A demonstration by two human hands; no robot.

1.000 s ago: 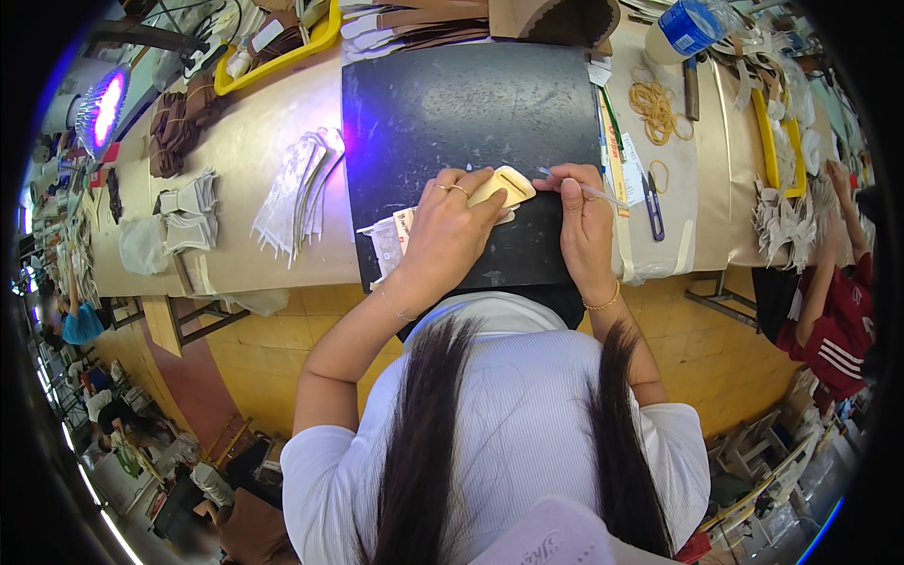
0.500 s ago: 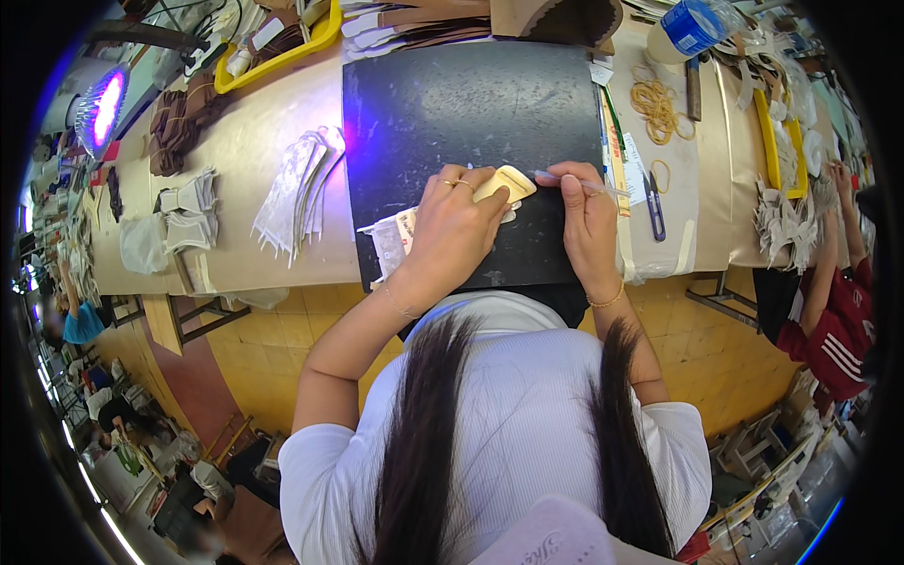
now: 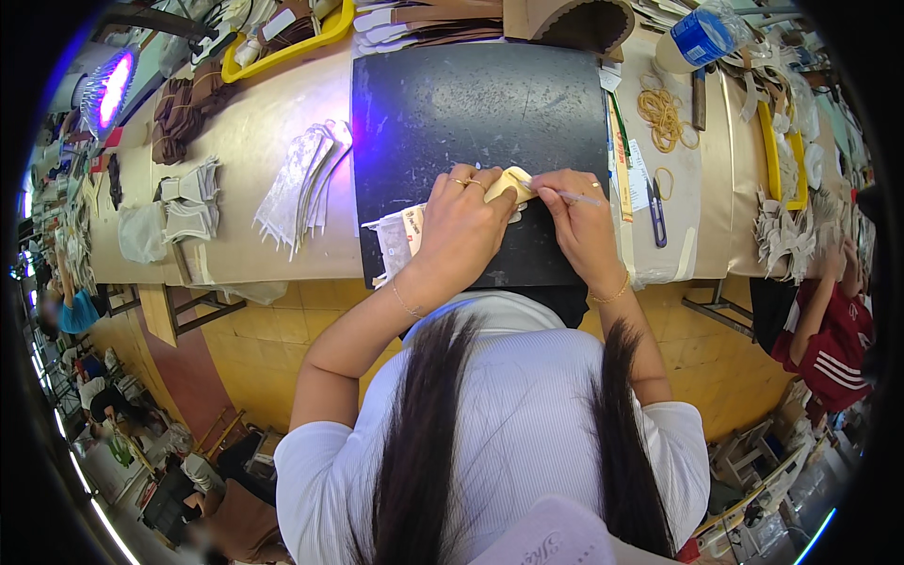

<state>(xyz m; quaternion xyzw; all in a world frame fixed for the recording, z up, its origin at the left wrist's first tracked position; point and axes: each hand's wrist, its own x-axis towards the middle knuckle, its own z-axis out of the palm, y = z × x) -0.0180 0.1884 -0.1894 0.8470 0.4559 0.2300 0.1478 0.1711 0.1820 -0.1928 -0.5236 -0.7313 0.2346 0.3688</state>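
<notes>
My left hand [image 3: 463, 226] presses a stack of pale pieces down on a black board [image 3: 471, 104], its fingers closed around them. At the stack's upper right, a cream-coloured rounded end [image 3: 508, 181] shows past my fingers. The stack's other end, whitish with a cream strip [image 3: 411, 226], sticks out left of my hand. My right hand [image 3: 586, 226] pinches a slim translucent pen-like stick [image 3: 578, 198], whose tip meets the cream end. The tip's exact shape is too small to make out.
Left of the board lie long pale cut pieces [image 3: 303, 179] and brown bundles [image 3: 175, 118] near a glowing lamp [image 3: 115, 89]. On the right are rubber bands [image 3: 661, 118], thread snips [image 3: 657, 217] and a blue-labelled jar [image 3: 692, 42]. A co-worker in red [image 3: 829, 339] sits far right.
My right hand has moved left and brought the stick's tip onto the cream end. The left hand stays on the stack, its fingers slightly shifted.
</notes>
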